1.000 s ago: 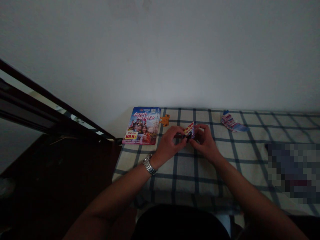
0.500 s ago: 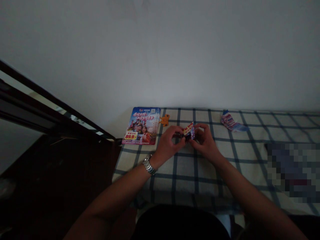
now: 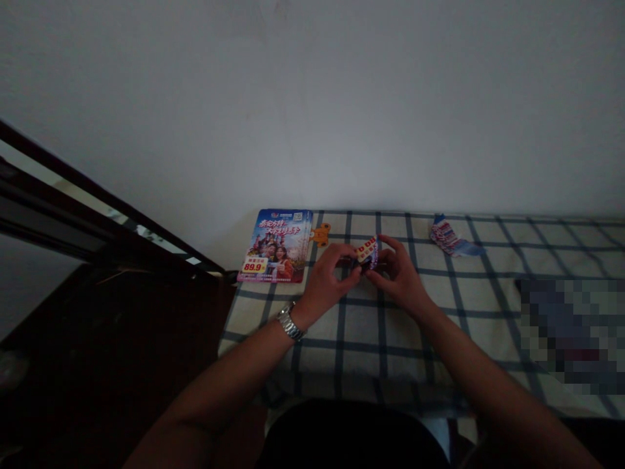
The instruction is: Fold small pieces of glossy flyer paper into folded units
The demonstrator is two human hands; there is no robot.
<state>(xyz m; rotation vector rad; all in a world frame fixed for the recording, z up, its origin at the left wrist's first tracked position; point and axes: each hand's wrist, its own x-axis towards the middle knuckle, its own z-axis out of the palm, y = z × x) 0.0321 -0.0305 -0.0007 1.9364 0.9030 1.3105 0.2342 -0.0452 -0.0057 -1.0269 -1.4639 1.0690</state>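
Partly covered by fingers, the small folded paper [image 3: 368, 251] shows its printed face, but its lower folds are dark and hard to make out, and a pixelated patch [image 3: 571, 335] at far right runs out of frame. Both forearms angle inward over the checked cloth [image 3: 361, 326], the left hand [image 3: 329, 277] and right hand [image 3: 401, 277] pinching the paper between them, thumbs low, right of the flyers [image 3: 276, 244].
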